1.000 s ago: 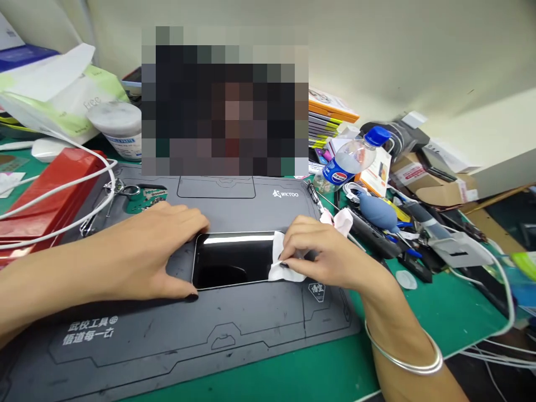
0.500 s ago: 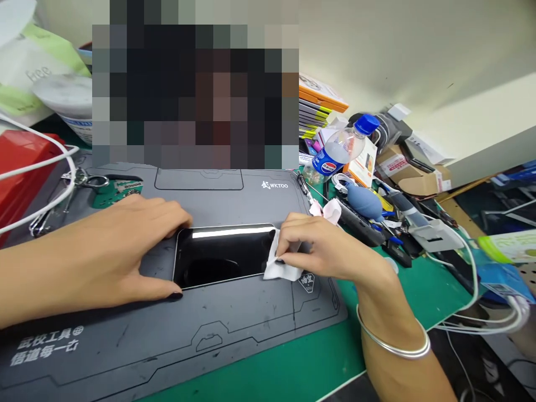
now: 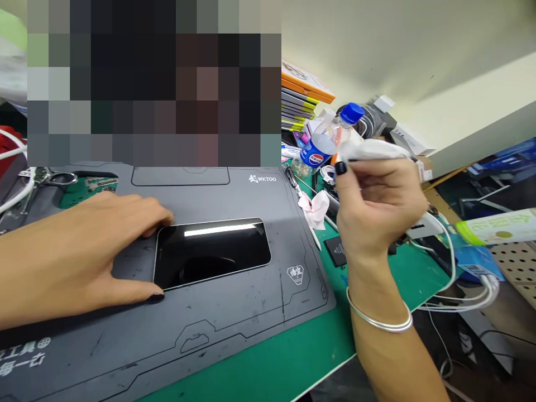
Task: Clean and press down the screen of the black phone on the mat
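Observation:
A black phone (image 3: 211,252) lies screen-up on the grey work mat (image 3: 234,329). My left hand (image 3: 90,254) rests on the mat with fingers and thumb spread around the phone's left end, holding it still. My right hand (image 3: 374,209) is raised above the green mat to the right of the phone. Its fingers pinch a white wipe (image 3: 372,149). A silver bangle (image 3: 379,319) sits on that wrist.
A plastic bottle with a blue cap (image 3: 324,142) lies behind my right hand, beside stacked boxes (image 3: 304,100). A pink crumpled wipe (image 3: 316,205) and a screwdriver (image 3: 293,181) lie at the mat's right edge. White cables (image 3: 458,285) and clutter fill the right side. Scissors (image 3: 54,178) lie at far left.
My right hand lifted the white wipe off the phone's right end and moved up and to the right. The view shifted rightward. My left hand kept its hold on the phone.

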Motion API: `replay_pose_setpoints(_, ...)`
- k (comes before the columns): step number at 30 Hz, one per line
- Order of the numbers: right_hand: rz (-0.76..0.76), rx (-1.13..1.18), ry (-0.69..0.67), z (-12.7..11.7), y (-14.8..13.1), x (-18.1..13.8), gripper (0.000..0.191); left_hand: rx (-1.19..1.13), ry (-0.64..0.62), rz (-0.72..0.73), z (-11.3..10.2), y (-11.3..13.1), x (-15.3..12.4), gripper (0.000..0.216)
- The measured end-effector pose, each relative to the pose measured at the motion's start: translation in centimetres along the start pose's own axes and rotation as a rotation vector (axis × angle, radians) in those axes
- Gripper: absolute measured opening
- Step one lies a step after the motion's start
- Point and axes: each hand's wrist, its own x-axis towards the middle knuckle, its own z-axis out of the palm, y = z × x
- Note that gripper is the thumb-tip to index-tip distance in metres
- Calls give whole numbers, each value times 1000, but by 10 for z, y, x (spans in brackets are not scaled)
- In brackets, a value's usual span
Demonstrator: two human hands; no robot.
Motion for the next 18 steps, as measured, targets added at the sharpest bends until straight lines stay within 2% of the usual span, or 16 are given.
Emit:
replay_pose_setpoints(6,0,204,-245,-2,-2,6,21,-8,-20,36,1,0,2,35)
replay_pose_setpoints(7,6,257,-331,-5,-3,8,20,-12,-16,34,1,0,2,35)
replay_pose_setpoints(8,13,305,-474,-8,-4,10,19,-16,-11,31,1,0,2,35)
replay_pose_setpoints(11,27,353,-1022,-16,-5,14,18,-14,8,21,1,1,1,34)
replay_pose_setpoints(12,33,345,-1156,-17,-4,14,20,-11,11,17,2,1,1,34)
replay_pose_setpoints(13,38,330,-1227,-17,-4,14,21,-9,12,15,2,1,0,33)
replay_pose_setpoints(18,74,270,-1276,-10,-5,6,16,-86,61,1,7,-3,1,34)
